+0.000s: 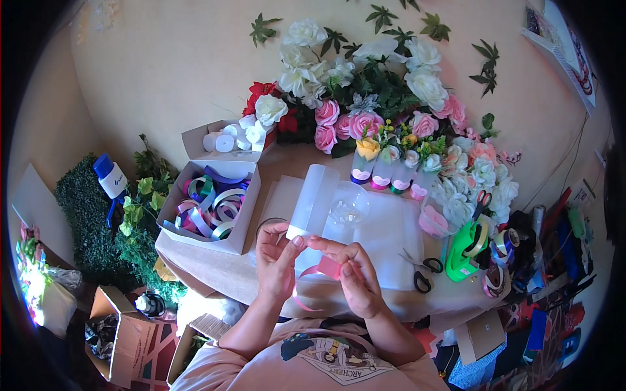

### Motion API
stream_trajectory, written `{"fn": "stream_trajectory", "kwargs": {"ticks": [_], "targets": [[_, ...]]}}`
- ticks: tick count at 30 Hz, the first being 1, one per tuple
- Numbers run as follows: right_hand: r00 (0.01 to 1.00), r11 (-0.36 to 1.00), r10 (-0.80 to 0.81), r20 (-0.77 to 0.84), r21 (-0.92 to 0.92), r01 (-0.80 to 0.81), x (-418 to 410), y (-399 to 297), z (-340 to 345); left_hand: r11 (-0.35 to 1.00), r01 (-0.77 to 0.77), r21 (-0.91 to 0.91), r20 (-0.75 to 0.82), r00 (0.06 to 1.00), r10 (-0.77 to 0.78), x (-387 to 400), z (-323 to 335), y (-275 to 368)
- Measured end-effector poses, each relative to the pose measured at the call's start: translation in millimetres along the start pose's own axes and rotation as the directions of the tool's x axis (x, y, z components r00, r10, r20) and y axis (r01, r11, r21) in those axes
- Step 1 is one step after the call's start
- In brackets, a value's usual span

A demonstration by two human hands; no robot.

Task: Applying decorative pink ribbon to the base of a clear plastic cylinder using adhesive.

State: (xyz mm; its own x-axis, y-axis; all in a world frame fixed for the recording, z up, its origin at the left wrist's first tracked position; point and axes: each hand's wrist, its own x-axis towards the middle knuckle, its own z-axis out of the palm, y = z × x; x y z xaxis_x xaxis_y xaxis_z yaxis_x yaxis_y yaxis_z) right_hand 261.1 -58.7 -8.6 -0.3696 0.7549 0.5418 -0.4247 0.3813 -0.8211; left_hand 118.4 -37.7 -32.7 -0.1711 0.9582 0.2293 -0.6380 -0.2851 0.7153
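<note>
My left hand (278, 256) grips the lower end of a translucent plastic cylinder (314, 198), which leans up and away over the table. Between the fingers of my right hand (354, 276) is a pink ribbon (309, 273), its loose end curling down in front of me; the right index fingertip reaches the cylinder's base. Behind the cylinder, a clear round plastic piece (349, 203) lies on translucent sheets (386, 234). Several finished tubes with artificial flowers, ribbon bases and heart labels (361, 175) stand at the back of the table.
A white box of ribbon pieces (247, 234) stands at left, a box of white rolls (225, 142) behind it. Scissors (421, 266) and a green tape dispenser (459, 259) with red-handled scissors (483, 200) are at right. Artificial roses (367, 124) line the wall; cardboard boxes (129, 352) stand below.
</note>
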Motion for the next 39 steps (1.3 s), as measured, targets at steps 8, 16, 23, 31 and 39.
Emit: {"fn": "stream_trajectory", "kwargs": {"ticks": [8, 16, 23, 31, 39], "targets": [[0.995, 1.000, 0.004, -0.104, -0.001, -0.004, -0.4, -9.4, -5.9, 0.987, 0.112, -0.118, 0.156, 0.983, -0.093, -2.7, -4.2, -0.5], [0.994, 1.000, 0.019, -0.107, -0.015, -0.021, -4.6, -11.2, -14.5, 0.935, 0.199, -0.295, 0.189, 0.971, -0.147, -8.3, 16.3, 11.6], [0.973, 0.968, 0.160, -0.168, -0.169, -0.188, 7.1, -37.1, -12.8, 0.966, 0.136, -0.221, 0.191, 0.977, -0.094, -11.3, 21.8, 12.6], [0.971, 0.973, 0.177, -0.159, -0.119, -0.197, 13.4, -34.9, -7.8, 0.971, 0.120, -0.209, 0.216, 0.973, -0.074, -15.6, 27.7, 10.9], [0.966, 0.956, 0.146, -0.215, -0.220, -0.193, 15.3, -36.1, -6.5, 0.956, 0.108, -0.271, 0.210, 0.976, -0.051, -16.1, 26.9, 7.8]]}}
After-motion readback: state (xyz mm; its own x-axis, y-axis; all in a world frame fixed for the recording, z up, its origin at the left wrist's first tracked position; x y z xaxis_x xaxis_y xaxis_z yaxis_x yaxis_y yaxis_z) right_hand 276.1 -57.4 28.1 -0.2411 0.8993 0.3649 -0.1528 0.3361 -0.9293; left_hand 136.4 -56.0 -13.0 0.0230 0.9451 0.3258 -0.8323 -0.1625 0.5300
